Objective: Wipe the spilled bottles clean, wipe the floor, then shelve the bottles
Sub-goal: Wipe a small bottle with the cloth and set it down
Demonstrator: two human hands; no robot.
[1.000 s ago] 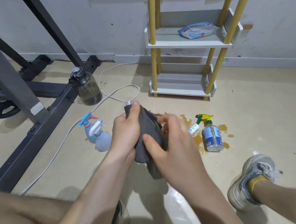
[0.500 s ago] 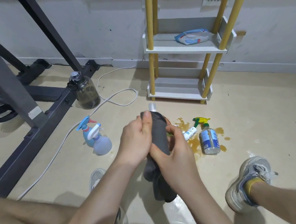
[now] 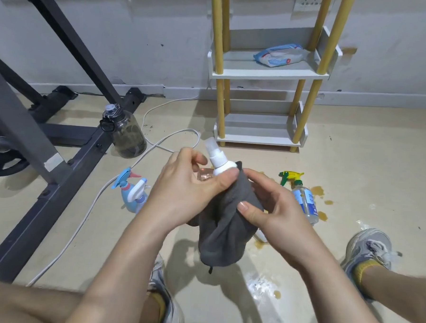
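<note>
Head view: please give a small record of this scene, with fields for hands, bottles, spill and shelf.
left hand: holds a spray bottle with a white top
right hand: grips the grey cloth wrapped round that bottle
floor bottles: blue sprayer at left; clear bottle lying at right
spill: brown puddles beside the clear bottle
shelf: wipes pack on it; no bottle on the visible tiers

Left hand (image 3: 185, 192), right hand (image 3: 276, 214): curled

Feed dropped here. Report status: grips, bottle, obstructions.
Left grip holds spray bottle. Right grip pinches grey cloth wrapped round it. Brown spill and clear bottle on floor beyond.
</note>
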